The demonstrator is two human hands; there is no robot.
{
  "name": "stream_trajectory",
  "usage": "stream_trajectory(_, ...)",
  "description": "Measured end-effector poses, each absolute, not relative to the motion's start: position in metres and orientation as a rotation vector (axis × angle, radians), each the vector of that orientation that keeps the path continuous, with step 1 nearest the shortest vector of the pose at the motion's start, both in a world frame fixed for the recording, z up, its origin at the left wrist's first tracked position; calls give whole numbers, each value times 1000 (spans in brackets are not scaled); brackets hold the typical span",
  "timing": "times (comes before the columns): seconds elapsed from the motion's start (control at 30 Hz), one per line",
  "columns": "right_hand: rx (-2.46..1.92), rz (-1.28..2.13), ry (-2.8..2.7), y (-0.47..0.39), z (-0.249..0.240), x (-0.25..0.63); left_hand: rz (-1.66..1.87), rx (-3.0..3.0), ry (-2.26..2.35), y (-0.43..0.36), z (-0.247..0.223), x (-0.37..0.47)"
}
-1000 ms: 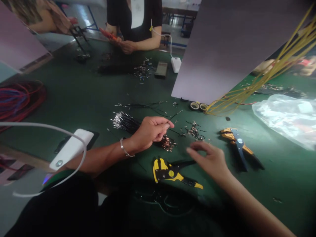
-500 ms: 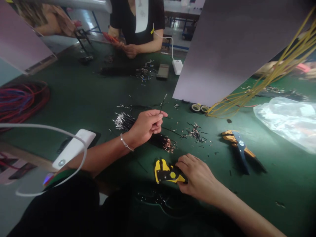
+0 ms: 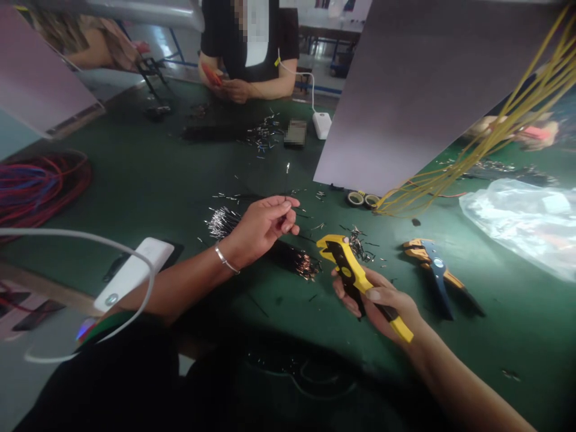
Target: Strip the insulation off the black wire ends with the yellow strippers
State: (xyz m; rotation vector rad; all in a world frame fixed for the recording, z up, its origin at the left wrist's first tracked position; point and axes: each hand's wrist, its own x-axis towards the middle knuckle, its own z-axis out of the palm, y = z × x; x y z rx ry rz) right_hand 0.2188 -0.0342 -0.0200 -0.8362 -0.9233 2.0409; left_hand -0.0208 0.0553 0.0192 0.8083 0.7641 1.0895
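Note:
Between thumb and fingertips, my left hand pinches a thin black wire whose metal end points up. Under and beside this hand lies a bundle of black wires, with silvery ends at left and copper ends at right. My right hand is wrapped round a yellow-black wire stripper, raised with its jaws toward the left hand. Behind the stripper sits a pile of wire scraps.
Blue-orange pliers, a plastic bag and hanging yellow wires are at right. Left are a white power bank, its cable and a red-blue wire coil. A grey panel stands ahead; a person sits opposite.
My right hand has lifted the stripper off the table, turning it and bringing it up near the scraps. My left hand has shifted slightly left, and the wire's tip has tilted leftward.

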Motion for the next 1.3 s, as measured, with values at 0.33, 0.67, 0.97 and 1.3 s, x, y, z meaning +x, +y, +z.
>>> stream_trajectory(0.33,-670,2041,-772,-33,-22,216,1097,790,751,57,12,-19)
stream_trajectory(0.67,-953,1787,-1119,-36,-24,219,1046,831,933,50,19,-18)
stream_trajectory(0.97,-1110,1663,-1321,-33,-15,220,959,740,874,41,30,-14)
stream_trajectory(1.3,-1077,1717,-1286,-33,-16,216,895,643,721,33,21,-9)
